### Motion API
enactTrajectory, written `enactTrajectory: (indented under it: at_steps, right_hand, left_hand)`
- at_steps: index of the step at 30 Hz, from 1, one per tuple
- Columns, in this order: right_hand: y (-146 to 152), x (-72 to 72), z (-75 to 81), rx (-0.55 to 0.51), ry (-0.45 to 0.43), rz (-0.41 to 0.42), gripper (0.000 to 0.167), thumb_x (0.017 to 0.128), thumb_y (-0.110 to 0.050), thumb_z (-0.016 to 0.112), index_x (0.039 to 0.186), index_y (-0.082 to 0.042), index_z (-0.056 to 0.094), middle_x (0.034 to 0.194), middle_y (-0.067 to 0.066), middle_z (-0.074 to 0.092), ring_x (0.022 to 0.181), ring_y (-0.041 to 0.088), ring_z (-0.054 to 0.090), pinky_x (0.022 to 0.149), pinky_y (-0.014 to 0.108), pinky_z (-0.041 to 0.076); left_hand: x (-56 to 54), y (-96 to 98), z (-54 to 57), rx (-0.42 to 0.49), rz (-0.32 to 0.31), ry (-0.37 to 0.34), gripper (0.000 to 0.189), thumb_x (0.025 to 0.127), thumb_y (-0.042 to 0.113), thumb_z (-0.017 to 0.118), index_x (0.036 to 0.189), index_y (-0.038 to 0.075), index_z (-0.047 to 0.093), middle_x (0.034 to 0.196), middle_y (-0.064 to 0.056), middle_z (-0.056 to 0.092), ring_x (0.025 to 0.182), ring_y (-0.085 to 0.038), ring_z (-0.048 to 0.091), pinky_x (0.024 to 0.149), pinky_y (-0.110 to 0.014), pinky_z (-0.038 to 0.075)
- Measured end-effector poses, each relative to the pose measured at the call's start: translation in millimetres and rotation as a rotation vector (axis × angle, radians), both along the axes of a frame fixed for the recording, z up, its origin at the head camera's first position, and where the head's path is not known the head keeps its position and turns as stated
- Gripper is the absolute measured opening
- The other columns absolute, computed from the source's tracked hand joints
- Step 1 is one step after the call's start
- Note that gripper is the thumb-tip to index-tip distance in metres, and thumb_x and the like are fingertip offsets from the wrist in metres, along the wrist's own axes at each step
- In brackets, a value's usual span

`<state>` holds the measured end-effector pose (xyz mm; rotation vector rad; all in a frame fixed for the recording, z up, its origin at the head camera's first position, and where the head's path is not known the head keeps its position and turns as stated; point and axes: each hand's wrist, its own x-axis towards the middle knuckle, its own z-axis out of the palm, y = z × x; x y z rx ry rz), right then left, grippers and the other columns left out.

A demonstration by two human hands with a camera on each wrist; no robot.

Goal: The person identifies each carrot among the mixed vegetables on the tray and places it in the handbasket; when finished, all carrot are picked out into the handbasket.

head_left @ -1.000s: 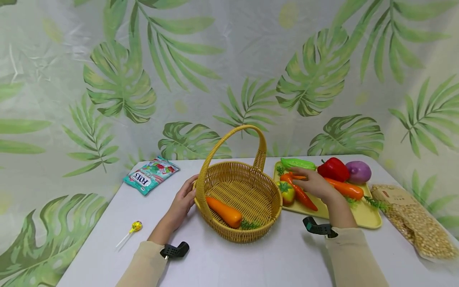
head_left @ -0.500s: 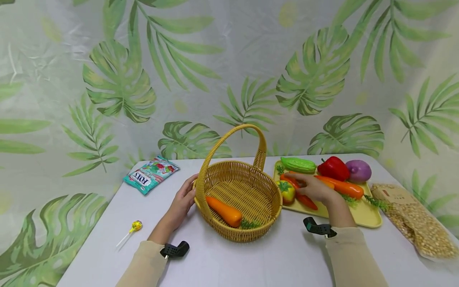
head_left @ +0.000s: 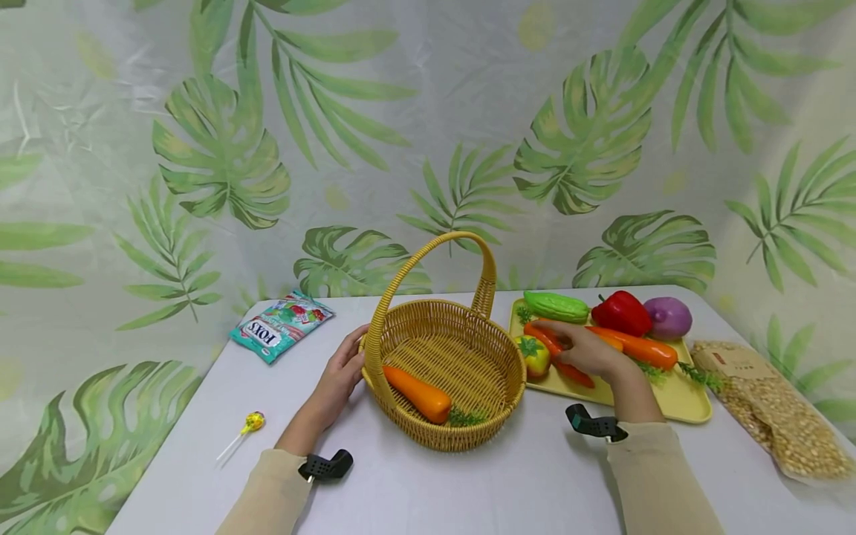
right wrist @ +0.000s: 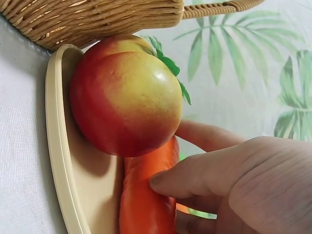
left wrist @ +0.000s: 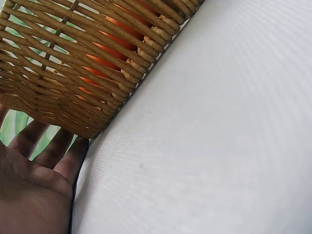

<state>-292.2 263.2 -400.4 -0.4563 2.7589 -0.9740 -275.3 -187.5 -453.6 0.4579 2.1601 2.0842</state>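
My right hand pinches a long red-orange chili pepper lying on the yellow tray. In the right wrist view the thumb presses the chili pepper's near side, and the other fingers reach round behind it. Just left of it sits a round red-and-yellow fruit with a green leafy top. My left hand rests against the left side of the wicker basket, its fingers extended along the wall in the left wrist view. Inside the basket lies an orange carrot with green tops.
Also on the tray are a green bumpy gourd, a red bell pepper, a purple eggplant-like vegetable and another carrot. A bag of grains lies right; a candy packet and a lollipop lie left.
My right hand has come down over the tray, and its thumb and fingers have closed on the chili pepper, which has shifted slightly. The left hand and basket stay put.
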Motion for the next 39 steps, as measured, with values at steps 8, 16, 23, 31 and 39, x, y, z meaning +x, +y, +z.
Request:
enactTrajectory:
  at_steps: [8, 16, 23, 31, 39]
  right_hand:
    - [0.0, 1.1, 4.7, -0.062, -0.016, -0.059, 0.074, 0.089, 0.004, 0.053, 0.157, -0.015, 0.03, 0.147, 0.031, 0.044, 0.127, 0.048, 0.046, 0.101, 0.063, 0.045]
    - [0.3, 1.4, 13.2, -0.131, -0.018, -0.063, 0.084, 0.089, 0.004, 0.051, 0.161, -0.019, 0.015, 0.15, 0.035, 0.036, 0.13, 0.055, 0.045, 0.098, 0.057, 0.051]
    - [-0.6, 7.9, 26.9, -0.154, 0.005, -0.09, 0.086, 0.087, 0.003, 0.054, 0.16, -0.023, 0.018, 0.148, 0.033, 0.039, 0.122, 0.048, 0.052, 0.087, 0.047, 0.057]
    - [-3.7, 14.8, 39.7, -0.211, 0.042, -0.09, 0.083, 0.087, -0.001, 0.058, 0.156, -0.026, 0.019, 0.141, 0.028, 0.041, 0.115, 0.043, 0.056, 0.08, 0.043, 0.059]
    - [-11.9, 16.4, 49.3, -0.322, 0.1, -0.03, 0.079, 0.089, 0.001, 0.056, 0.153, -0.029, 0.02, 0.141, 0.023, 0.039, 0.117, 0.041, 0.051, 0.08, 0.042, 0.057]
  left_hand:
    - [-0.5, -0.5, -0.7, 0.003, 0.0, 0.002, 0.049, 0.105, 0.033, 0.045, 0.153, 0.033, 0.034, 0.162, 0.001, 0.035, 0.14, -0.009, 0.043, 0.12, -0.05, 0.031]
    - [0.4, -0.2, -0.4, 0.003, 0.001, 0.006, 0.05, 0.105, 0.032, 0.045, 0.153, 0.032, 0.033, 0.162, 0.0, 0.034, 0.138, -0.006, 0.044, 0.12, -0.05, 0.03]
    - [0.7, -0.2, -0.3, 0.006, -0.006, 0.011, 0.05, 0.105, 0.031, 0.044, 0.154, 0.031, 0.033, 0.162, -0.001, 0.034, 0.137, -0.004, 0.045, 0.12, -0.05, 0.03]
    - [0.2, -0.6, -0.3, 0.002, -0.005, 0.005, 0.049, 0.105, 0.031, 0.044, 0.153, 0.032, 0.033, 0.161, 0.0, 0.035, 0.137, -0.004, 0.045, 0.12, -0.048, 0.031]
    - [-1.2, -1.1, -1.5, -0.001, -0.005, 0.008, 0.049, 0.106, 0.032, 0.044, 0.153, 0.033, 0.033, 0.161, 0.001, 0.035, 0.137, -0.006, 0.045, 0.118, -0.045, 0.034]
